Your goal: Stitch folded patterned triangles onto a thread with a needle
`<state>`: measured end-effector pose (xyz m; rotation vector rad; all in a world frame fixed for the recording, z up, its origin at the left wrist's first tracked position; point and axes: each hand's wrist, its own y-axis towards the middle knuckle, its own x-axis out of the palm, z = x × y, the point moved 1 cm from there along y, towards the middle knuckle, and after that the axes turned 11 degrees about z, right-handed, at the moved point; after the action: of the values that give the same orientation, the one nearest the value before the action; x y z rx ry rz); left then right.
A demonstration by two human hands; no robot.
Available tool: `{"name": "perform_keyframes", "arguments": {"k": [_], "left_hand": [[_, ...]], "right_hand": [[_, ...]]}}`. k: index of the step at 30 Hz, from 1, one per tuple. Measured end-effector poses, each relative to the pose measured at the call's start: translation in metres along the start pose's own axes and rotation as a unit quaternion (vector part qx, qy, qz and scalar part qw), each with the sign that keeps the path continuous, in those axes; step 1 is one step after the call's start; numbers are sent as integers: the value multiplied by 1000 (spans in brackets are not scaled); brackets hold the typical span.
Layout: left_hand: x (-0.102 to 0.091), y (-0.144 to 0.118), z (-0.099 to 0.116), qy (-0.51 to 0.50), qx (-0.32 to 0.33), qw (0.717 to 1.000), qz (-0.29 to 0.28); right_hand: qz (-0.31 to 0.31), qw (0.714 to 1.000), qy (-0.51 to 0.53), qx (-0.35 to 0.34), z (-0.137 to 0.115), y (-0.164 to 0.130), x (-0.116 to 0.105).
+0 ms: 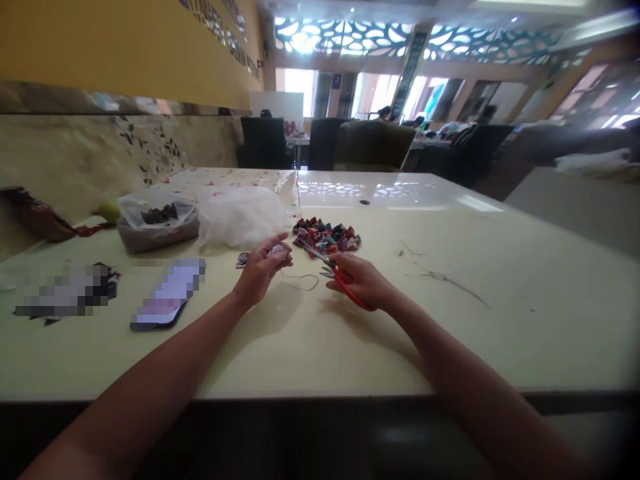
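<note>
My left hand (256,273) is closed around a small pale fabric bundle (280,250), pinched at the fingertips. A dark thread (309,288) curls over the table just below it. In my right hand (369,275) is a pair of red-handled scissors (354,293), with the blades spread apart and pointing left toward the bundle. Right behind the scissors lies a heap of small patterned fabric pieces (327,233) in red, dark and green tones. A small dark printed scrap (243,259) shows beside my left hand, partly covered by it.
A mass of white stuffing (240,217) and a plastic bag with dark contents (159,230) stand at the back left. Nearer are a phone (170,293) and blurred dark scraps (107,283). Loose threads (440,275) lie to the right on the pale table (500,347).
</note>
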<state>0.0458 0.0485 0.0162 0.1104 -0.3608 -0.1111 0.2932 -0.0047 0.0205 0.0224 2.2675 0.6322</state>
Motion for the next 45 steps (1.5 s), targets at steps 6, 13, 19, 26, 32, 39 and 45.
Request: {"name": "perform_keyframes", "arguments": {"k": [6, 13, 19, 26, 32, 39, 45], "left_hand": [[3, -6, 4, 22, 23, 999, -8], [3, -9, 3, 36, 5, 998, -43], [6, -14, 5, 39, 12, 996, -77], [6, -14, 6, 38, 12, 995, -93], [6, -14, 7, 6, 13, 995, -104], [6, -13, 5, -25, 17, 993, -114], [4, -13, 7, -23, 18, 995, -98]], "right_hand": [[-15, 1000, -18, 6, 2, -4, -1], [-7, 1000, 13, -11, 0, -4, 3], [-5, 1000, 11, -24, -6, -6, 4], [5, 998, 46, -33, -7, -7, 7], [17, 996, 72, -41, -8, -8, 8], [16, 994, 106, -35, -12, -10, 8], [5, 991, 126, -40, -8, -9, 12]]}}
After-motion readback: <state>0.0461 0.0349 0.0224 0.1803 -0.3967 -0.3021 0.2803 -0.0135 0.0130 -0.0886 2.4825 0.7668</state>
